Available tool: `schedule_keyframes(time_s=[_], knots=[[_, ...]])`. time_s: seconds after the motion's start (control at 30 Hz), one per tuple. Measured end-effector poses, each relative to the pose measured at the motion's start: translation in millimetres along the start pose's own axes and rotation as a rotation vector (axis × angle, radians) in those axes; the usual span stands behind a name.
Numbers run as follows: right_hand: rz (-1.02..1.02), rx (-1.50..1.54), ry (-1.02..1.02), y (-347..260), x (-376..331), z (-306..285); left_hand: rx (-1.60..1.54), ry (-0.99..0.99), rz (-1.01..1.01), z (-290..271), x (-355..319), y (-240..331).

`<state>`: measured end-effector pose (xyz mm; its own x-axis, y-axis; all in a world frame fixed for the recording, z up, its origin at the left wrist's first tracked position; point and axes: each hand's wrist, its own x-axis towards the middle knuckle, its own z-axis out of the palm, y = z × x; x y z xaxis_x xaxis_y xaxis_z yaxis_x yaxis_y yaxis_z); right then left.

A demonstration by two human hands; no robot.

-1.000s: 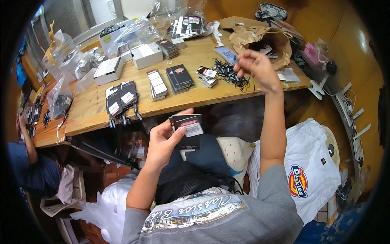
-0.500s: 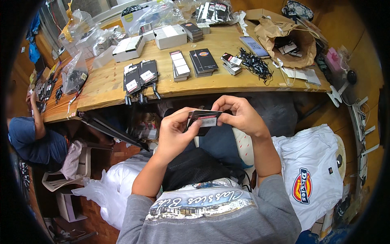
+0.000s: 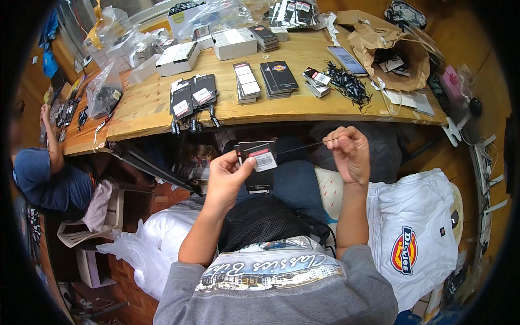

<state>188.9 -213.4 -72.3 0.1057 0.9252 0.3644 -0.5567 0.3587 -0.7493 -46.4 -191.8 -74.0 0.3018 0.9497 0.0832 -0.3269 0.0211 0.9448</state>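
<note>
My left hand holds a small stack of black card tags with a white sticker, in front of my chest below the table edge. My right hand pinches the end of a thin black string that runs taut from the top of the tags to my fingers. On the wooden table above lie a tangle of black strings, stacks of black tags and tags with strings attached near the front edge.
A torn brown paper bag sits at the table's right, white boxes and clear plastic bags at the back and left. A folded white shirt lies at my right. Another person in blue works at the far left.
My right hand came back from the string pile on the table to the tags, then pulled away to the right, drawing the string taut. The tags stayed in my left hand.
</note>
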Motion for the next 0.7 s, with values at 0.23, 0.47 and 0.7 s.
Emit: schedule_keyframes(time_s=[0.23,0.47,0.7], knots=[[0.127,0.678,0.007,20,13,29,-0.007,0.004,-0.067,4,2,-13],[-0.078,0.058,0.056,17,3,43,0.059,0.079,0.086,-4,9,-18],[0.074,-0.460,-0.018,30,-7,61,-0.064,0.035,0.156,14,10,-3]])
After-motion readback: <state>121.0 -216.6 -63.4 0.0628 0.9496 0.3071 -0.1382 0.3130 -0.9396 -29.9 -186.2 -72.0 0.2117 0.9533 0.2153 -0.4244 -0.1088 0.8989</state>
